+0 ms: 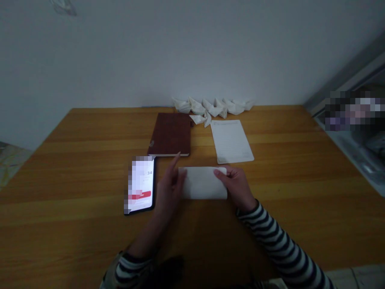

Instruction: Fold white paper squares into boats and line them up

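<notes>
A folded sheet of white paper (204, 184) is held between my two hands, just above or on the wooden table. My left hand (170, 186) grips its left end with the thumb on the near face, while the index finger points up and away. At the right end, my right hand (237, 184) pinches the top corner, thumb in front and fingers behind. Beyond the sheet lie a closed dark red notebook (171, 134) and a stack or sheet of lined paper (232, 141).
A lit phone (143, 184) lies left of my left hand. Several folded white paper shapes (213, 107) stand in a row along the wall at the back of the wooden table (300, 192). Past the table's right edge is a partly blurred area.
</notes>
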Available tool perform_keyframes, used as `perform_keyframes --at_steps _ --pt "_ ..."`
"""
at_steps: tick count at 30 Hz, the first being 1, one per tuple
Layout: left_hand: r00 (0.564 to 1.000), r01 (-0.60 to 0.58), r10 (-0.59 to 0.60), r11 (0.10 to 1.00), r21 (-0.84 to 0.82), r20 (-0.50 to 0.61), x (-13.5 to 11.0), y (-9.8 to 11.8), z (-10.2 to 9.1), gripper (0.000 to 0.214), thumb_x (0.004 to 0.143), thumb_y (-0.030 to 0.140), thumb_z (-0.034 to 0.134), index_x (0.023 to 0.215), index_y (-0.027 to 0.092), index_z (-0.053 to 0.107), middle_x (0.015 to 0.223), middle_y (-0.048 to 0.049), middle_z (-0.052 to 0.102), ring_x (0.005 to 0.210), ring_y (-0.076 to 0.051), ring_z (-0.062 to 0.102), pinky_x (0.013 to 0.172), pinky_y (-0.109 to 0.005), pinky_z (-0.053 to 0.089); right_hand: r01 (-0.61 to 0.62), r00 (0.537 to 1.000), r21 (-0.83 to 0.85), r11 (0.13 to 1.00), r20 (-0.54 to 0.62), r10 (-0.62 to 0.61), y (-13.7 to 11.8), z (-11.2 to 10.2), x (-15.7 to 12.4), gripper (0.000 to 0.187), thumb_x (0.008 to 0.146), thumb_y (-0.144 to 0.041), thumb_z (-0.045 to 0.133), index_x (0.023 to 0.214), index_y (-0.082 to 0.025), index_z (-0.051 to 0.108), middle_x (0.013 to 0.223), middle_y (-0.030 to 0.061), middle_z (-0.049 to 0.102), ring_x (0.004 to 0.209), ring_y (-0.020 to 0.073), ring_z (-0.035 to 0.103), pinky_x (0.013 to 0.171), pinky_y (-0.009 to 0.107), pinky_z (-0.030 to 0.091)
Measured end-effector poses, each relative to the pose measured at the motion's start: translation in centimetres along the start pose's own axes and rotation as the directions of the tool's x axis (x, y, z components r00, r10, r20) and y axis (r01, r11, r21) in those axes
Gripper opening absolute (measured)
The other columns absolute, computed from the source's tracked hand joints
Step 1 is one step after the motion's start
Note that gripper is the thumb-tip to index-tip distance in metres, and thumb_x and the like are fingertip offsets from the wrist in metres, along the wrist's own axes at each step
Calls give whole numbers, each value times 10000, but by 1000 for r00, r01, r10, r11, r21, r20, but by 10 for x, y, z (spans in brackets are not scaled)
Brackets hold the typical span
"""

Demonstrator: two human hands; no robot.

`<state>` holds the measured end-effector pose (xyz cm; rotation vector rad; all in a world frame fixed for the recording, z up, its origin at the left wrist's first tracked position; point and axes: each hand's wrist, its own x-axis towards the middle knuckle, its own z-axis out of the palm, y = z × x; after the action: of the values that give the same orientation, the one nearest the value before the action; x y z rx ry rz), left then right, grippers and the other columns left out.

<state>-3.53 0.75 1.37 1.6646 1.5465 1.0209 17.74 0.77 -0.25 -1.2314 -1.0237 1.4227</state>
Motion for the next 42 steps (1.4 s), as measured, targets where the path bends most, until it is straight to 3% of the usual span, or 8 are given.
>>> perform_keyframes --at_steps 3,5,8,15,22,25,30,42 --pt "952 -307 300 933 188 64 3 -5 -2 313 959 254 534 1240 262 671 1271 -87 672 1099 -238 637 921 -402 506 6 998 -101 995 56 0 -2 1 -1 232 815 -417 720 815 -194 784 739 22 759 612 171 650 569 276 465" --pt "918 -393 368 888 239 144 3 -5 -3 256 945 245 561 1135 250 734 1187 -88 717 1080 -259 645 954 -448 486 53 996 -167 985 84 -39 -5 4 -2 196 827 -375 705 858 -199 785 794 26 770 672 179 671 613 283 484" --pt "929 -311 268 938 150 254 2 -1 -1 246 943 276 573 1103 229 755 967 -70 779 873 -232 704 845 -391 534 134 986 -217 967 124 -109 -6 8 -4 157 829 -307 697 936 -217 769 851 18 766 726 174 678 649 277 490" --pt "951 -44 46 999 -13 305 -1 4 0 240 935 321 581 1058 255 776 1005 -28 795 870 -224 745 768 -319 560 94 988 -181 979 139 -70 -5 9 -4 238 830 -297 693 1057 -227 705 724 -24 688 607 129 596 544 231 424" --pt "998 39 -35 997 -67 58 -1 1 2 257 917 344 612 1087 225 765 1091 -36 778 990 -234 730 876 -342 572 89 995 74 993 48 -93 -9 18 -8 399 858 -358 669 1232 -256 577 901 8 739 800 170 684 682 279 515" --pt "998 45 -48 997 -65 -48 -1 4 0 254 911 345 624 1082 224 766 1083 -33 780 992 -231 728 873 -336 574 164 982 87 983 -104 -155 -5 26 -12 314 819 -349 723 1091 -256 596 1001 25 723 929 182 670 782 295 515" --pt "999 -29 28 999 -31 -35 -4 6 1 240 922 317 607 1088 244 765 1031 -24 787 920 -210 725 782 -301 566 111 982 -29 993 -150 -114 -2 31 -15 249 830 -425 694 752 -203 612 713 -7 629 655 142 559 591 260 441" --pt "998 -14 17 998 -56 64 -10 13 7 262 942 313 569 1096 212 755 1022 -50 781 913 -212 718 776 -307 552 42 942 85 995 -336 -11 2 30 -13 324 721 -447 788 687 -198 583 600 -34 598 529 111 490 503 240 396"
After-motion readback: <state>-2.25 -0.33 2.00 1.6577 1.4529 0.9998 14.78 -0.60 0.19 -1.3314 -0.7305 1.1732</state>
